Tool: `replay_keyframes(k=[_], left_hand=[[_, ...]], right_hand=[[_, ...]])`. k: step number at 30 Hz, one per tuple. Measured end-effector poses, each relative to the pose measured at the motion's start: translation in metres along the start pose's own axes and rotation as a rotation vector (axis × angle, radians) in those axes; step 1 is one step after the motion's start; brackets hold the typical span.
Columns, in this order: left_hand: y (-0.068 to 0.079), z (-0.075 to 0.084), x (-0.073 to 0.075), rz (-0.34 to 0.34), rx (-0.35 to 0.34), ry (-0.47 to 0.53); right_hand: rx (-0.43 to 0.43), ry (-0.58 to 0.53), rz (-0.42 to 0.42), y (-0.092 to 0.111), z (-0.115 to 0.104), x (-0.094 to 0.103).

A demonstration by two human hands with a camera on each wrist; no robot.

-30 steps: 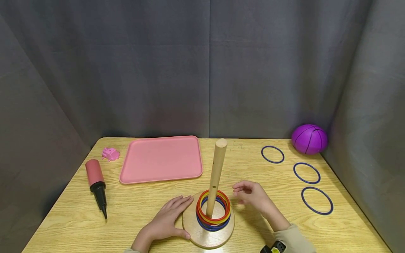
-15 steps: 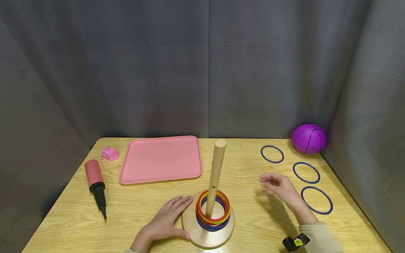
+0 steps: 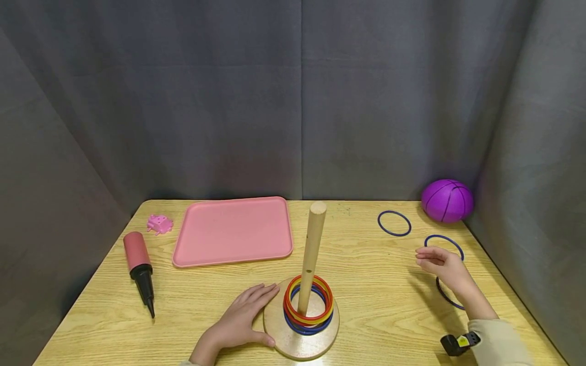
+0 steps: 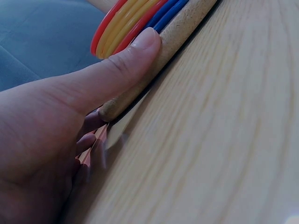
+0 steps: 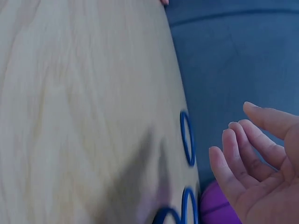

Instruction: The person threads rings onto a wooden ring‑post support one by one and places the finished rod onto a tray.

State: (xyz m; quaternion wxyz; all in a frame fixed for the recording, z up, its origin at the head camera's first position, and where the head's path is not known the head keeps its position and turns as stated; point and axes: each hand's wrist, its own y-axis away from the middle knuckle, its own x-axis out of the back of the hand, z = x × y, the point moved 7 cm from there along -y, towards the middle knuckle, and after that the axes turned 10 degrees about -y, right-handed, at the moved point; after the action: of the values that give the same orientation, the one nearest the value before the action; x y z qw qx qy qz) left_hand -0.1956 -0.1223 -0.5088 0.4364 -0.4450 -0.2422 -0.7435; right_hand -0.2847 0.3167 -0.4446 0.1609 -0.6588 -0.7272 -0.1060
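Observation:
In the head view, a round wooden base (image 3: pixel 302 348) with an upright peg (image 3: pixel 313 244) carries a stack of red, yellow and blue rings (image 3: pixel 308 329) around the peg's foot. My left hand (image 3: pixel 240 321) rests at the base's left edge, fingers fairly straight and spread from the thumb. In the left wrist view its thumb (image 4: pixel 140 51) touches the base's rim below the stacked rings. My right hand (image 3: pixel 446 267), loosely bent and holding nothing, hovers above two blue rings, the middle one (image 3: pixel 444 236) and the nearest one (image 3: pixel 446 296), partly covering both.
A third blue ring (image 3: pixel 394 223) lies farther back, near a purple ball (image 3: pixel 447 201) at the back right corner. At the left are a pink tray (image 3: pixel 233 231), a small pink toy (image 3: pixel 159 223) and a red-and-black hand pump (image 3: pixel 139 267). Grey curtains (image 3: pixel 293 101) surround the table.
My right hand has moved rightward from beside the peg to above the loose blue rings. The left hand and the ring stand have stayed in place.

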Motion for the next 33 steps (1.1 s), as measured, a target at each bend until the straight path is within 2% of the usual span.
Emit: replay_keyframes(k=[7,13,17,23,27,33], left_hand=[[-0.001,0.001,0.001,-0.001,0.001,0.0],[0.0,0.003,0.003,0.004,-0.006,-0.013],[0.0,0.003,0.003,0.005,-0.006,-0.017],[0.0,0.001,0.002,0.003,-0.007,-0.024],[0.0,0.002,0.002,0.001,-0.012,-0.022],[0.001,0.001,0.002,-0.002,-0.01,-0.02]], right_hand=[[-0.062,0.096,0.086,0.005,0.029,0.033],[-0.033,0.184,0.159,0.006,0.038,0.061],[-0.035,0.303,0.185,0.005,0.041,0.076],[-0.105,0.457,0.152,0.006,0.052,0.088],[-0.171,0.491,0.118,0.006,0.062,0.093],[-0.207,0.529,0.066,0.007,0.071,0.092]])
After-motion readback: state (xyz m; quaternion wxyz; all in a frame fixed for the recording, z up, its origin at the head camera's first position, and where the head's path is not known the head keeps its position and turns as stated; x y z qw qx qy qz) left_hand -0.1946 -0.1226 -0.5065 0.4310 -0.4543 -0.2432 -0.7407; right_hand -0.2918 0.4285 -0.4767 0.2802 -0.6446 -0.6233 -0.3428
